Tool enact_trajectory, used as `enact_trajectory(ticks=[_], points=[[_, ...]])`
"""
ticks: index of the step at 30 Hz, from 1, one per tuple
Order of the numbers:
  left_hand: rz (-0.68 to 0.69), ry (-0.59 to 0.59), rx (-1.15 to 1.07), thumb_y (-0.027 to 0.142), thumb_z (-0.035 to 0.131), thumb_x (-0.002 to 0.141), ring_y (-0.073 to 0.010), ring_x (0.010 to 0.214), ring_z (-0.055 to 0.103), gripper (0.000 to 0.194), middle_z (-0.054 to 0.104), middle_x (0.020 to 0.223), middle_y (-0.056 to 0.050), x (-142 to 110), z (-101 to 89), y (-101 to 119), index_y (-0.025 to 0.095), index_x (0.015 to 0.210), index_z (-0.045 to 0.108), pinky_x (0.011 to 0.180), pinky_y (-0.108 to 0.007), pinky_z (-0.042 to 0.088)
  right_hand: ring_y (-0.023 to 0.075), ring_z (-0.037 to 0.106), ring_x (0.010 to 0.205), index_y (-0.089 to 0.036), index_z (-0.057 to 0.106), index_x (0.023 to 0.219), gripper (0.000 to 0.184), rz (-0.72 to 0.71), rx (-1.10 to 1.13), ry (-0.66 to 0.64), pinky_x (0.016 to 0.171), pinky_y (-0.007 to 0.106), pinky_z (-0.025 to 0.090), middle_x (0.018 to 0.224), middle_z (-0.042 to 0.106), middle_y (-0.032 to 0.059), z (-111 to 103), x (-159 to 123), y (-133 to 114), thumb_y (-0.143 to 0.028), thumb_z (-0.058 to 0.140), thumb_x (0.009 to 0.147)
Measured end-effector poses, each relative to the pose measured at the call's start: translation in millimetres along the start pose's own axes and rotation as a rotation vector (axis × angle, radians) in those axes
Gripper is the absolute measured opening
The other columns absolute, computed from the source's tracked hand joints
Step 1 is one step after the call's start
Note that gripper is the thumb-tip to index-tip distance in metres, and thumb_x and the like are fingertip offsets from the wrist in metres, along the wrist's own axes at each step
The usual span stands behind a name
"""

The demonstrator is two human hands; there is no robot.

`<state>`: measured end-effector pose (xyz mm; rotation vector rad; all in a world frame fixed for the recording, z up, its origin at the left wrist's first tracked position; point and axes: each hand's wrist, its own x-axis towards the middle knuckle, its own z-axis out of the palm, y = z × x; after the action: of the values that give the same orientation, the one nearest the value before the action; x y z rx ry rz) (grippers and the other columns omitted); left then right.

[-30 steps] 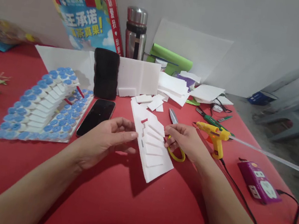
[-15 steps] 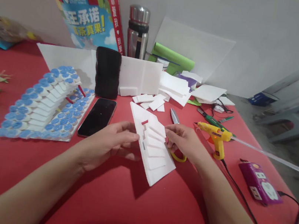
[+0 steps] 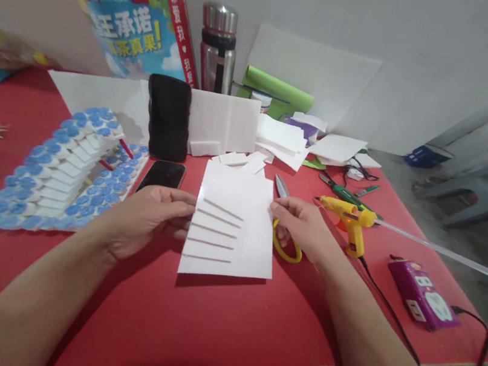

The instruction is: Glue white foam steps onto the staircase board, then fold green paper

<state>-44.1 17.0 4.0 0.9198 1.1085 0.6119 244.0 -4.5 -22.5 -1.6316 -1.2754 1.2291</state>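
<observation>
A white foam board (image 3: 256, 240) with several thin white steps (image 3: 213, 236) fanned along its left half is held low over the red table, facing me. My left hand (image 3: 154, 215) grips its left edge between thumb and fingers. On the opposite edge, my right hand (image 3: 299, 225) pinches the board, with the fingertips partly hidden. Scissors with yellow handles (image 3: 285, 253) lie just under my right hand, blades pointing away. Left of my hands stands a similar white staircase model (image 3: 71, 175) covered with blue and white rolled pieces.
A yellow glue gun (image 3: 349, 217) with a long glue stick and a purple power strip (image 3: 423, 295) sit at the right. Behind are white offcuts (image 3: 247, 162), a propped black phone-shaped object (image 3: 167, 118), a flat phone (image 3: 162, 174) and a steel flask (image 3: 218, 50).
The board has turned from a steep slant to face me squarely, its steps now at the left. My left hand has closed on its edge and shifted left.
</observation>
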Motion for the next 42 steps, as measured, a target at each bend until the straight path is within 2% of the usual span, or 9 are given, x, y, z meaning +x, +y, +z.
enact_trajectory(ticks=[5,9,14,19,22,26,31,35,42], points=[[-0.076,-0.081,0.063,0.027,0.087,0.069,-0.0189,0.066,0.068,0.017,0.078,0.077,-0.008,-3,-11.9,4,0.023,0.085,0.086,0.06,-0.027,0.056,0.0093,0.04,0.046,-0.021,0.069,0.086,0.047,-0.087,0.148,0.149,0.041,0.023,0.03,0.058,0.055,-0.0044,-12,3,-4,-0.068,0.072,0.086],[-0.171,-0.236,0.143,0.029,0.084,0.073,-0.0263,0.074,0.076,0.018,0.082,0.084,-0.012,-9,-6.7,5,0.023,0.09,0.087,0.065,-0.033,0.061,0.008,0.046,0.051,-0.018,0.074,0.095,0.046,0.178,0.311,-0.218,0.039,0.021,0.025,0.077,0.068,0.0021,-16,-1,-10,-0.063,0.075,0.085],[-0.244,-0.275,0.127,0.027,0.084,0.076,-0.0218,0.068,0.075,0.018,0.083,0.085,-0.011,-7,0.3,2,0.022,0.093,0.086,0.061,-0.028,0.059,0.0028,0.027,0.045,-0.017,0.07,0.08,0.027,0.22,0.278,-0.486,0.038,0.017,0.014,0.059,0.048,-0.0084,-13,-10,-15,-0.041,0.083,0.08],[-0.198,-0.011,-0.161,0.032,0.088,0.072,-0.0269,0.083,0.081,0.034,0.085,0.098,-0.01,9,-4.7,5,0.021,0.104,0.083,0.068,-0.03,0.065,0.0079,0.043,0.042,-0.021,0.073,0.111,0.034,0.228,0.406,-0.288,0.035,0.018,0.029,0.058,0.058,-0.0063,-14,-11,-23,-0.025,0.075,0.077],[-0.132,-0.008,-0.317,0.057,0.071,0.088,-0.0354,0.093,0.081,0.055,0.084,0.097,-0.013,17,-10.3,6,0.018,0.126,0.075,0.075,-0.04,0.068,0.015,0.063,0.057,-0.017,0.073,0.114,0.04,0.208,0.542,-0.167,0.046,0.021,0.051,0.069,0.069,0.0008,-17,-6,-23,-0.018,0.07,0.074],[-0.103,-0.065,-0.448,0.07,0.04,0.101,-0.0372,0.102,0.08,0.079,0.082,0.111,-0.021,23,-20.2,2,0.009,0.149,0.056,0.083,-0.046,0.067,0.0143,0.068,0.061,-0.011,0.074,0.103,0.029,0.229,0.72,-0.195,0.049,0.019,0.057,0.07,0.07,0.0028,-18,1,-16,-0.013,0.07,0.075],[-0.031,-0.06,-0.588,0.056,0.043,0.105,-0.0339,0.106,0.079,0.069,0.079,0.124,-0.021,28,-31.6,-4,0.01,0.156,0.047,0.086,-0.04,0.067,0.0089,0.059,0.048,-0.01,0.072,0.094,0.013,0.225,0.859,-0.271,0.04,0.016,0.054,0.062,0.064,-0.0008,-17,4,-12,-0.015,0.075,0.081],[0.007,-0.161,-0.645,0.052,0.047,0.106,-0.0326,0.111,0.078,0.058,0.081,0.122,-0.014,30,-30.3,-7,0.018,0.152,0.054,0.094,-0.044,0.065,0.0099,0.062,0.051,-0.009,0.072,0.095,0.013,0.209,0.908,-0.301,0.044,0.017,0.058,0.065,0.067,0.0005,-17,2,-14,-0.015,0.075,0.085],[-0.031,-0.23,-0.683,0.054,0.047,0.106,-0.0279,0.102,0.081,0.053,0.081,0.118,-0.017,34,-31.1,-12,0.011,0.13,0.068,0.093,-0.034,0.065,0.0113,0.064,0.057,-0.008,0.073,0.088,0.008,0.186,0.916,-0.325,0.059,0.021,0.065,0.067,0.067,0.0032,-10,2,-10,-0.016,0.073,0.086]])
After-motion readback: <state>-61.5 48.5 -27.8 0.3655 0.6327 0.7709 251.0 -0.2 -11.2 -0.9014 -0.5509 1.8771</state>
